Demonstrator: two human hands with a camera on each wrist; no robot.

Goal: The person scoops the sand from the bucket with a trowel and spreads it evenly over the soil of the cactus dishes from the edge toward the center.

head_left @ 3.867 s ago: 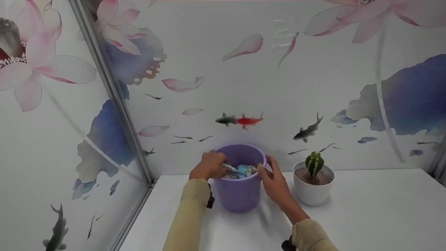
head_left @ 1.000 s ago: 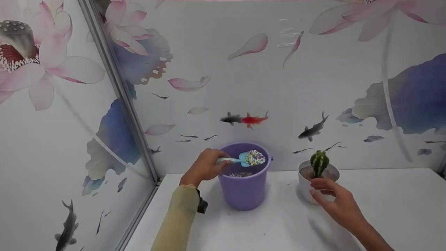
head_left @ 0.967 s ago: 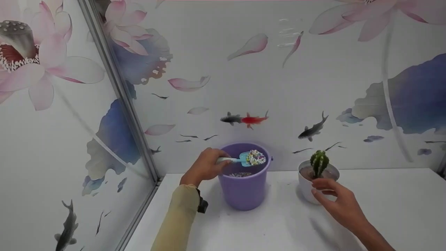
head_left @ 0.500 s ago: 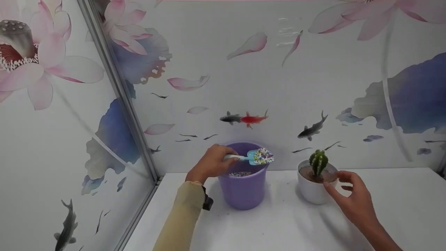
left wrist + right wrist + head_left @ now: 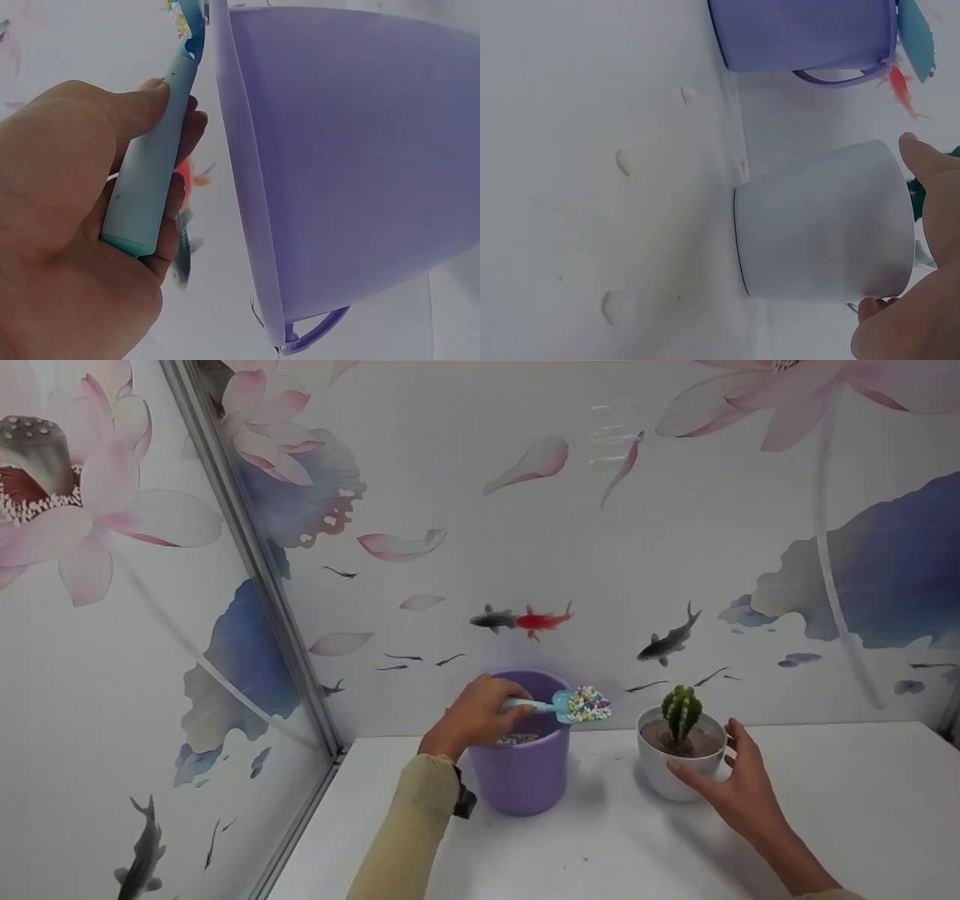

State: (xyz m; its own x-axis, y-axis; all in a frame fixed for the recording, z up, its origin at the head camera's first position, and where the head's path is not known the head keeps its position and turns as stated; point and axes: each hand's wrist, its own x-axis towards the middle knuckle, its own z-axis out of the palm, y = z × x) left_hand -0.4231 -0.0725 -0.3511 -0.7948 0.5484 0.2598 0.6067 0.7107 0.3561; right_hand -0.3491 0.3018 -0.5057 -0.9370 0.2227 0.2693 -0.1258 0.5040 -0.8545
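My left hand point(image 5: 478, 718) grips the pale handle of a small light-blue shovel point(image 5: 561, 708), thumb along the handle point(image 5: 150, 172). Multicoloured pellets point(image 5: 589, 703) are heaped on its blade, which reaches past the right rim of the purple bucket point(image 5: 521, 780). More pellets point(image 5: 517, 739) lie inside the bucket. To the right stands a white flowerpot point(image 5: 664, 776) with brown soil and a green ribbed cactus point(image 5: 681, 712). My right hand point(image 5: 739, 791) holds this pot at its rim, thumb in front and fingers round the right side, partly hidden in the right wrist view.
The bucket and pot stand upright on a white table point(image 5: 840, 810), close to the back wall point(image 5: 450, 472) printed with lotus and fish. A metal frame post point(image 5: 247, 547) marks the left corner. The bucket's purple handle point(image 5: 844, 79) hangs at its side. Small specks lie on the table.
The shovel went from digging inside the bucket to lifted with pellets, then rightward past the rim. My right hand left the bucket's rim and moved to the flowerpot.
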